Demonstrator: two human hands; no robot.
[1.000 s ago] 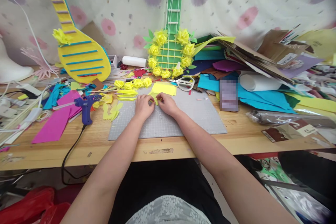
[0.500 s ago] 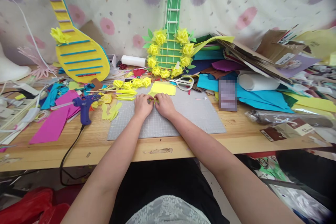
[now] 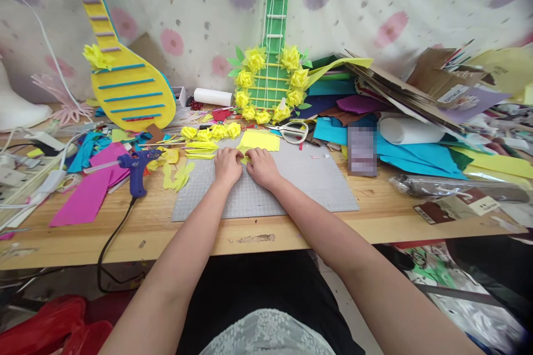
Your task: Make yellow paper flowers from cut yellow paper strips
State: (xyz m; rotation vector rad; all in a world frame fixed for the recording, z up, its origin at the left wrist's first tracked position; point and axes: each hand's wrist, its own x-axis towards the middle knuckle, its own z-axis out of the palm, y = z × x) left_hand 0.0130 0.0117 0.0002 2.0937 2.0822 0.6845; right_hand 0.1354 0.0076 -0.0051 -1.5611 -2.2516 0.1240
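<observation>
Near the middle of the frame, the left hand (image 3: pixel 227 166) and the right hand (image 3: pixel 262 168) have drawn closer together over the past second, with the fingers now lying flatter and the thumbs nearly meeting. Between them sits a small bright-yellow paper piece (image 3: pixel 245 161), above the grey gridded cutting mat (image 3: pixel 308 188). Less of it shows than a second ago, which suggests that the fingers are folding or rolling it more tightly. Each hand appears to pinch it between thumb and fingertips; the exact hold of the fingers is hidden behind the knuckles.

Just beyond the fingertips lies a flat bright-yellow paper sheet (image 3: pixel 262 141); whether it joins the pinched piece cannot be told. A stack of folded yellow paper strips (image 3: pixel 200 150) is close to the left hand, with a row of yellow paper roses (image 3: pixel 210 133) behind it. White-handled scissors (image 3: pixel 284 131) rest beyond the right hand.

At left centre, a blue glue gun (image 3: pixel 136 169) stands on the wooden table (image 3: pixel 375 216), with wavy yellow paper cut-outs (image 3: pixel 180 177) between it and the mat. The sheet and strips crowd the far side, while the near part of the mat offers room.
</observation>
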